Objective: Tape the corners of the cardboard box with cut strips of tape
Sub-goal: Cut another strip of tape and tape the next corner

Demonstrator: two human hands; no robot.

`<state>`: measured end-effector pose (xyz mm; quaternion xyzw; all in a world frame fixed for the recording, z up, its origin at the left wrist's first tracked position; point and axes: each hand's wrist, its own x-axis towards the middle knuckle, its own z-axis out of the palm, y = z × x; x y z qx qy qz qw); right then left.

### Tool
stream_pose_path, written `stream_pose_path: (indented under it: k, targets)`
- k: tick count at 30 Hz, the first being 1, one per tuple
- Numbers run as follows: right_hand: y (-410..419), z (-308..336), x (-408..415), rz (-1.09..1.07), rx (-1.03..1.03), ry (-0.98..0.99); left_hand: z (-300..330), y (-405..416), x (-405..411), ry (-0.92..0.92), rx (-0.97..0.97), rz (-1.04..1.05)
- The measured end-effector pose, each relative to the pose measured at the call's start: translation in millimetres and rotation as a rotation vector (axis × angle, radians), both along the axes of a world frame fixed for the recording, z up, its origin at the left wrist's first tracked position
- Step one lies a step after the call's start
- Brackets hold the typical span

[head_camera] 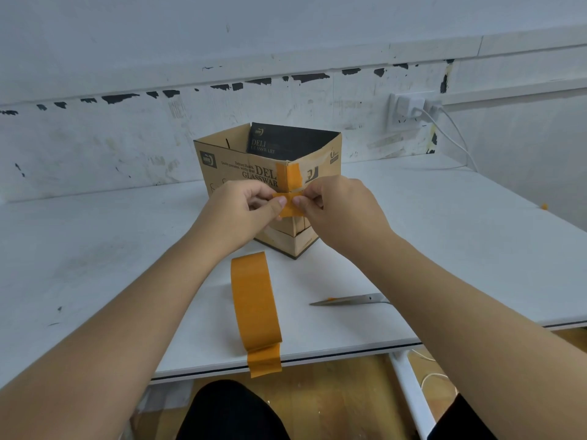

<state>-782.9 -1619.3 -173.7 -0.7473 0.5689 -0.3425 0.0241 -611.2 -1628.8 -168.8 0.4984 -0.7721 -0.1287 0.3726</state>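
The worktop point(444, 217) is white and scuffed and carries all items. The cardboard box point(232, 166) stands upright on it, top open, one vertical corner turned toward the person; this box serves as the landmark. Printing on its faces reads "DELI GLASSWARE" (upside down on the outer face). An applied strip point(287, 176) of orange tape already wraps the upper part of that near corner.

On the wall behind and right of the box, a wall socket point(409, 112) holds plugs with white cables trailing to the right.

The tape roll point(255, 303) stands on edge in front of the box, toward the worktop's near edge, its loose end hanging over that edge. The scissors point(349, 300) lie flat in front of the box and to its right, blades shut and pointing left, handles hidden under the right forearm.

The left hand point(241, 211) and right hand point(340, 208) meet at the box's near corner, just below the applied strip. Each grip is a narrow pinch, thumb against curled fingers, on opposite ends of a cut strip point(290, 206), held level across the corner. Whether this piece already touches the cardboard cannot be told.
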Motion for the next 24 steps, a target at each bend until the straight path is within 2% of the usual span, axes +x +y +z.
stream_pose_path:
  k: [13, 20, 24]
  targets:
    - [-8, -2, -3, -0.016, -0.043, -0.015, -1, -2, 0, -0.106, -0.138, 0.134]
    - [-11, -2, -4, -0.041, -0.125, -0.004, -1, -10, 7, -0.178, -0.340, 0.164]
    - [-11, 0, -3, 0.012, 0.011, -0.112, -1, -13, 7, -0.127, -0.269, 0.115]
